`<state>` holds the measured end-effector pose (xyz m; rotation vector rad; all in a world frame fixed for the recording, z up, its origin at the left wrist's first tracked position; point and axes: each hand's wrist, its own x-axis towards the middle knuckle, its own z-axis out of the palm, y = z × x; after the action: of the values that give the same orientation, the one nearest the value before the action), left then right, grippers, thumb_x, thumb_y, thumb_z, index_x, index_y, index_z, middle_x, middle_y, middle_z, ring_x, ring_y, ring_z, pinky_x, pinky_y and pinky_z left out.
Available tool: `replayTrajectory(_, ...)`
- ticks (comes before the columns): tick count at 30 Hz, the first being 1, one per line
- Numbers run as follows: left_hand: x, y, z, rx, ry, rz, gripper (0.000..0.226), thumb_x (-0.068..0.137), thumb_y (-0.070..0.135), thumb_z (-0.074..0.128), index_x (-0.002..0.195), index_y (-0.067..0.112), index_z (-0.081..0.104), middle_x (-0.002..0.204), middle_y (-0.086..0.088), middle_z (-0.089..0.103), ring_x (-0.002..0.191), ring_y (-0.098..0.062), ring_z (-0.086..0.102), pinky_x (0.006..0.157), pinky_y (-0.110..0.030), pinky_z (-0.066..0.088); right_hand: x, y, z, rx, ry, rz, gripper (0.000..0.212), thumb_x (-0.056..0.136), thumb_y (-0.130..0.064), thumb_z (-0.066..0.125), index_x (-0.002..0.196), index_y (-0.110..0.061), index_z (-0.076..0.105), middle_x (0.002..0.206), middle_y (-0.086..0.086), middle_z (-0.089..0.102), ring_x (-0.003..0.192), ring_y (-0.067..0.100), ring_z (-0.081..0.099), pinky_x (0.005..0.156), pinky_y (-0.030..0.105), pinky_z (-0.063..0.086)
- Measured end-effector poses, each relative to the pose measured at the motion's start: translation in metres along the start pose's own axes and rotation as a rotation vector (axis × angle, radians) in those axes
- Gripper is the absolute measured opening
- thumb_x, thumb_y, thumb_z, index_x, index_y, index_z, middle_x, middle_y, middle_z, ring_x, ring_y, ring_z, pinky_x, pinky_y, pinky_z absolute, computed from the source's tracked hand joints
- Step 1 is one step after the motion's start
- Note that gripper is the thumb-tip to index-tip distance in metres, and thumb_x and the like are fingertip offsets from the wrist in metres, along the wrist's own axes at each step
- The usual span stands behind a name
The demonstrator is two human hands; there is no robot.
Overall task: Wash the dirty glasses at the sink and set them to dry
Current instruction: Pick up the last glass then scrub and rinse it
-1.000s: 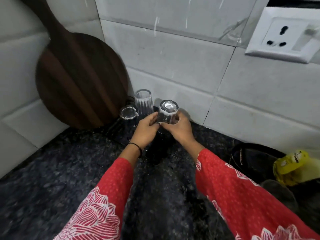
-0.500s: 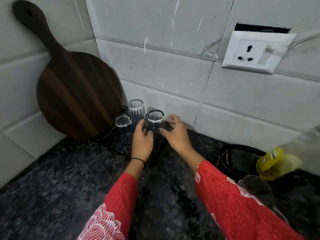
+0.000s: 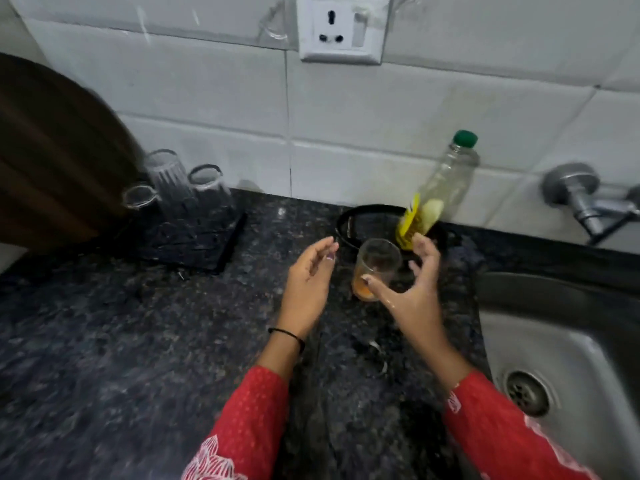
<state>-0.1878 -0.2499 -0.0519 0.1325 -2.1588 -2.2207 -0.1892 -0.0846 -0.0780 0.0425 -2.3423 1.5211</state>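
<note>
1 dirty glass (image 3: 375,268), orange dregs; my left hand (image 3: 308,275) and right hand (image 3: 412,292) spread either side, empty. Next: grasp it, carry right to sink (image 3: 571,341).

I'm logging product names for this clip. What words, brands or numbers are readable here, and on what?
None can be read.
The yellow label on the bottle: print too blurred to read.
The wall socket: no lettering visible.
</note>
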Motion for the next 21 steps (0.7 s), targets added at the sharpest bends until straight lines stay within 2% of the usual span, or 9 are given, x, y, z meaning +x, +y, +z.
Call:
replayTrajectory(2, -0.002, -0.007, 0.015, 0.052, -0.058, -0.077, 0.035, 0.099, 0.016, 0.046, 0.134, 0.014, 0.05, 0.137, -0.003, 0.055, 0.12, -0.006, 0.051, 0.103, -0.021, 0.04, 0.005, 0.009, 0.005, 0.074, -0.13, 0.145, 0.103, 0.061, -0.048, 0.081, 0.144, -0.028, 0.023, 0.146, -0.001, 0.036, 0.135, 0.009, 0.036, 0.11, 0.031, 0.034)
replayTrajectory(3, -0.004, -0.009, 0.022, 0.059, -0.065, -0.101, 0.037, 0.099, 0.017, 0.045, 0.136, 0.013, 0.048, 0.138, -0.002, 0.053, 0.121, -0.005, 0.049, 0.104, -0.021, 0.039, 0.009, 0.013, 0.008, 0.11, -0.163, 0.185, 0.099, 0.063, -0.042, 0.083, 0.143, -0.027, 0.026, 0.143, 0.0, 0.042, 0.132, 0.01, 0.041, 0.107, 0.03, 0.037)
replayTrajectory(5, -0.008, -0.012, 0.03, 0.033, -0.052, -0.129, 0.036, 0.099, 0.016, 0.044, 0.135, 0.012, 0.049, 0.138, -0.003, 0.053, 0.122, -0.009, 0.051, 0.108, -0.029, 0.039, 0.012, 0.014, 0.011, 0.139, -0.16, 0.216, 0.08, 0.068, -0.025, 0.084, 0.136, -0.018, 0.041, 0.131, 0.002, 0.055, 0.123, 0.012, 0.052, 0.102, 0.029, 0.045)
replayTrajectory(8, -0.023, -0.01, 0.048, 0.015, -0.048, -0.121, 0.031, 0.099, 0.012, 0.044, 0.128, 0.014, 0.055, 0.13, -0.004, 0.059, 0.121, -0.016, 0.055, 0.108, -0.036, 0.042, 0.006, 0.013, -0.009, 0.146, -0.116, 0.184, 0.063, 0.067, -0.018, 0.084, 0.123, -0.014, 0.054, 0.119, 0.001, 0.063, 0.112, 0.009, 0.058, 0.099, 0.029, 0.049)
replayTrajectory(12, -0.047, 0.002, 0.088, -0.032, -0.128, -0.108, 0.028, 0.099, 0.012, 0.043, 0.124, 0.015, 0.056, 0.124, -0.006, 0.063, 0.113, -0.015, 0.061, 0.1, -0.029, 0.048, -0.011, 0.021, -0.071, 0.173, -0.062, 0.158, 0.056, 0.066, -0.015, 0.085, 0.114, -0.025, 0.056, 0.113, -0.003, 0.065, 0.109, 0.007, 0.061, 0.094, 0.025, 0.05)
replayTrajectory(15, -0.057, 0.012, 0.138, -0.054, -0.207, -0.111, 0.03, 0.098, 0.008, 0.044, 0.126, 0.01, 0.055, 0.121, -0.007, 0.064, 0.108, -0.014, 0.063, 0.093, -0.022, 0.05, -0.016, 0.03, -0.129, 0.166, 0.004, 0.164, 0.058, 0.065, -0.012, 0.085, 0.115, -0.021, 0.056, 0.11, -0.003, 0.066, 0.104, 0.006, 0.062, 0.088, 0.015, 0.049)
replayTrajectory(17, -0.065, 0.017, 0.18, -0.028, -0.257, -0.085, 0.03, 0.097, 0.006, 0.046, 0.125, 0.01, 0.055, 0.12, -0.007, 0.063, 0.108, -0.015, 0.062, 0.095, -0.023, 0.049, -0.016, 0.04, -0.172, 0.166, 0.045, 0.177, 0.06, 0.065, -0.009, 0.085, 0.118, -0.016, 0.056, 0.111, -0.004, 0.065, 0.101, 0.002, 0.061, 0.086, 0.009, 0.047)
replayTrajectory(19, -0.071, 0.021, 0.222, 0.021, -0.277, -0.051, 0.03, 0.097, 0.005, 0.047, 0.125, 0.011, 0.055, 0.12, -0.007, 0.062, 0.111, -0.015, 0.058, 0.1, -0.025, 0.047, -0.017, 0.051, -0.213, 0.169, 0.08, 0.175, 0.058, 0.066, -0.005, 0.083, 0.115, -0.019, 0.056, 0.106, -0.009, 0.064, 0.095, -0.006, 0.061, 0.081, 0.006, 0.046)
replayTrajectory(21, -0.069, 0.028, 0.261, 0.079, -0.284, -0.03, 0.035, 0.096, 0.003, 0.047, 0.131, 0.008, 0.05, 0.126, -0.005, 0.058, 0.114, -0.01, 0.054, 0.097, -0.015, 0.045, -0.017, 0.061, -0.25, 0.159, 0.113, 0.172, 0.057, 0.066, -0.008, 0.084, 0.111, -0.028, 0.055, 0.102, -0.017, 0.064, 0.09, -0.013, 0.061, 0.077, 0.005, 0.045)
